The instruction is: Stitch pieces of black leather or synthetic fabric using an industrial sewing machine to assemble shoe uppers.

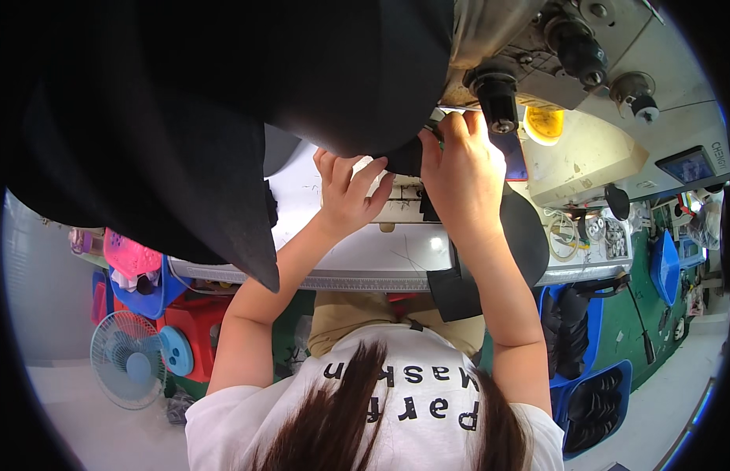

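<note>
At the sewing machine [537,55], my right hand [463,177] bends its fingers down close under the machine head. Its thumb and fingers are closed on the edge of a black fabric piece [404,159]; the fingertips are partly hidden by the machine. My left hand [349,188] is open, its fingers apart and curved, with the fingertips beside the left end of that piece. More black fabric [526,239] lies beneath my right forearm and hangs past the table's front edge. A big dark shape [223,94] covers the upper left and hides part of the work area.
A ruler strip runs along the white table's front edge [357,281]. A yellow dish [544,123] stands right of the machine head, near a small screen [686,166]. Blue bins [628,385] with black pieces stand at right; a fan [137,365] and red stool [200,330] at left.
</note>
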`<state>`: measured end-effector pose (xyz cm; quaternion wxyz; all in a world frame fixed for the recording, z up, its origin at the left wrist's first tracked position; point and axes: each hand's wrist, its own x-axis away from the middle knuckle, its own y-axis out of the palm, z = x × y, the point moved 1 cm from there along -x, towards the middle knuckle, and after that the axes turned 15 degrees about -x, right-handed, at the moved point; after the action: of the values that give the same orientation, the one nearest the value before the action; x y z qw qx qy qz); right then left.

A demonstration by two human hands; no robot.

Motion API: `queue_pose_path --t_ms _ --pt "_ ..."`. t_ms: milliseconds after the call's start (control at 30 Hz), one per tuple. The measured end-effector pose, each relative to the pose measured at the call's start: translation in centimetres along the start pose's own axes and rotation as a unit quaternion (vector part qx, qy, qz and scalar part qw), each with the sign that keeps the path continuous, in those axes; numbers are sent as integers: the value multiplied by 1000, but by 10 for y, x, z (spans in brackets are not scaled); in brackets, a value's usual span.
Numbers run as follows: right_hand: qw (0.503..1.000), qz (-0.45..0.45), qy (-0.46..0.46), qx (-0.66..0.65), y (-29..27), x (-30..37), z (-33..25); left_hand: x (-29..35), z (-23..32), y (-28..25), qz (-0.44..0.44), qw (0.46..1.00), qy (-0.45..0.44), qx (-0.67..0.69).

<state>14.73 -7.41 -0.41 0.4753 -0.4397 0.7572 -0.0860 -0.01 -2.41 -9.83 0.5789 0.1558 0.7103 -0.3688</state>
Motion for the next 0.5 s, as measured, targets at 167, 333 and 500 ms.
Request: queue_pose_path --t_ms 167,333,500 --pt "999 -43 16 -10 -2 -5 10 -13 1 -1 8 1000 0 -16" --pt "997 2 -7 -77 -31 2 33 -13 -2 -3 15 1000 17 -15" --pt "961 -92 -188 -182 -35 32 56 -22 -5 -5 10 999 42 18"
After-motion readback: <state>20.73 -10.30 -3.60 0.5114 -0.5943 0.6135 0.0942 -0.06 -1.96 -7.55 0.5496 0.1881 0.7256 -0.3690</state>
